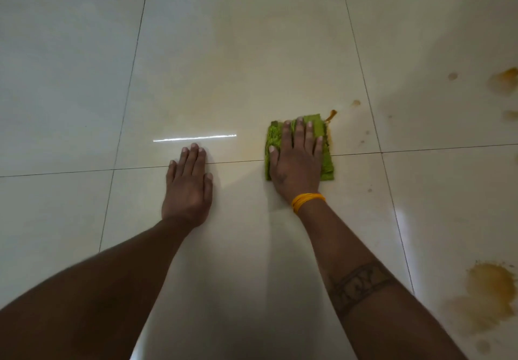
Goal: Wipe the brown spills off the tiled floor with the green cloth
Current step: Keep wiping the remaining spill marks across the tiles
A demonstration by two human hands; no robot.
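My right hand (pixel 297 160) lies flat, fingers spread, on the folded green cloth (pixel 328 163) and presses it to the cream tiled floor (pixel 224 51). A short brown streak (pixel 332 115) shows at the cloth's far right corner. My left hand (pixel 188 183) rests palm down on the bare tile to the left of the cloth, holding nothing. A large brown spill (pixel 489 295) spreads at the lower right. Another brown spill (pixel 506 79) sits at the right edge, with small drops (pixel 356 103) between it and the cloth.
Dark grout lines (pixel 129 85) cross the glossy floor. A bright light reflection (pixel 194 137) streaks the tile just beyond my left hand. A faint yellowish smear (pixel 252 146) tints the tile left of the cloth.
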